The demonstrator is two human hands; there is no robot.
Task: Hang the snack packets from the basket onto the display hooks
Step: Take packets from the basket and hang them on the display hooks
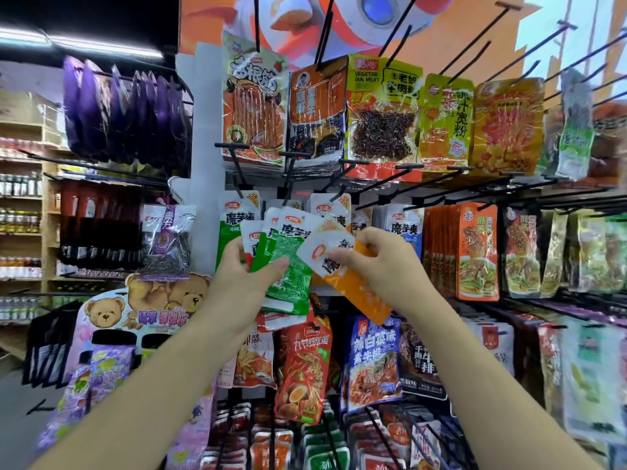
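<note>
Orange packet [356, 286] was pinched by the right hand [386, 266]; the left hand [244, 269] gripped fanned green packets [293, 283] beside those fingers [368, 240]. Next, probably threading a hook [345, 179] above.

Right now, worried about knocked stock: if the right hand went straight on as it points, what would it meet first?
Probably the green packets fanned in the left hand; the orange packet in the right hand overlaps them, depth unclear.
</note>
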